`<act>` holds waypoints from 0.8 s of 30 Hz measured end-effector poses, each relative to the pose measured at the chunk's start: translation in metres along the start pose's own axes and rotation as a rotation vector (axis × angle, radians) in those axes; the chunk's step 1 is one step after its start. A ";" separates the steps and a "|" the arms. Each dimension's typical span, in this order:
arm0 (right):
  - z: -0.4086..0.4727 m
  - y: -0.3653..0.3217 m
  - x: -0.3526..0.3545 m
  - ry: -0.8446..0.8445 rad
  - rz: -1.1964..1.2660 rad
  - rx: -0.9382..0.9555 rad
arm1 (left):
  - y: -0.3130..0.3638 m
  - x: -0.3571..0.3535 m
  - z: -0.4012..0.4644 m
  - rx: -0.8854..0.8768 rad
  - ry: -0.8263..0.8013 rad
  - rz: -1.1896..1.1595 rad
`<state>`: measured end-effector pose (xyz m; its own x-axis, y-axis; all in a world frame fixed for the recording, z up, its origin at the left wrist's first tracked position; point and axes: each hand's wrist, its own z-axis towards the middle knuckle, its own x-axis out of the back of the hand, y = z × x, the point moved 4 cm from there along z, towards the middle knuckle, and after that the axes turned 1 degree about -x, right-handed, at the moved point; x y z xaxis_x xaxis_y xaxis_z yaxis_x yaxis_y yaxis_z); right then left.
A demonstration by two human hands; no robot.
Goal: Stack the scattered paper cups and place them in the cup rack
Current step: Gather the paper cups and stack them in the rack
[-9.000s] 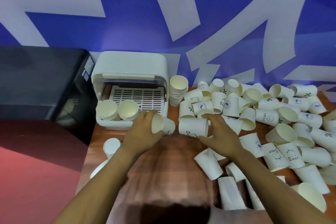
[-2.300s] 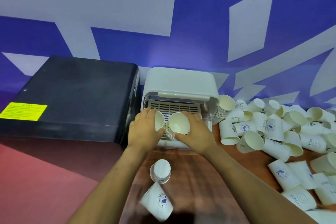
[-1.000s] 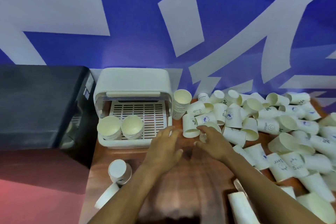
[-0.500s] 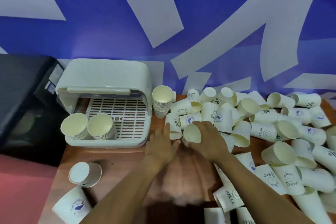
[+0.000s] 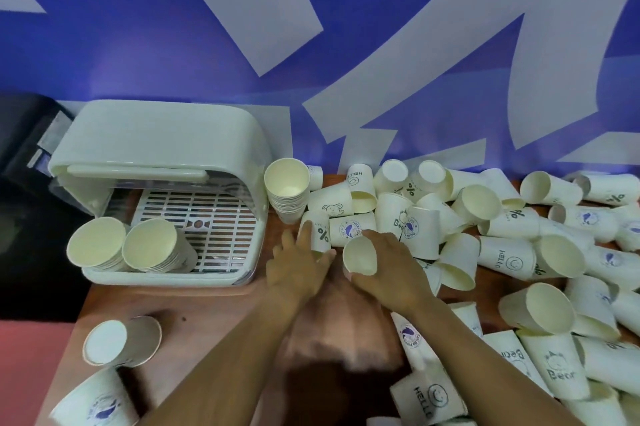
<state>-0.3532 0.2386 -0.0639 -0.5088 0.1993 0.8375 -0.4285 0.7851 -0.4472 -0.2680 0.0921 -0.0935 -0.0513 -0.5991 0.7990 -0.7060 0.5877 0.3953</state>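
Both forearms reach forward over the counter point(image 5: 214, 308). The right hand point(image 5: 388, 266) curls round a paper cup point(image 5: 360, 256), mouth toward us; the left hand point(image 5: 298, 266), fingers straight, touches a toppled cup point(image 5: 320, 231) right of the cup rack point(image 5: 166, 162).

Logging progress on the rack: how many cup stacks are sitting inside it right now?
2. One stack leans at the front left corner of the cup rack; the second stack leans right beside it. Nothing else shows on the grille, though the hood hides the back.
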 end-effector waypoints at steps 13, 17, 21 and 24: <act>-0.018 0.002 0.008 0.043 0.048 -0.069 | 0.003 0.009 -0.023 -0.140 0.075 -0.087; -0.030 -0.005 0.017 0.054 0.047 -0.075 | -0.003 0.022 -0.042 -0.228 0.158 -0.127; -0.040 -0.021 0.027 0.097 0.029 -0.075 | -0.019 0.037 -0.060 -0.336 0.236 -0.258; -0.049 -0.040 0.031 0.135 0.001 -0.052 | -0.032 0.052 -0.075 -0.343 0.284 -0.310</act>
<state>-0.3156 0.2422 -0.0044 -0.4028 0.2748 0.8730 -0.3870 0.8133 -0.4345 -0.1947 0.0828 -0.0306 0.3493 -0.6302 0.6934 -0.3842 0.5786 0.7194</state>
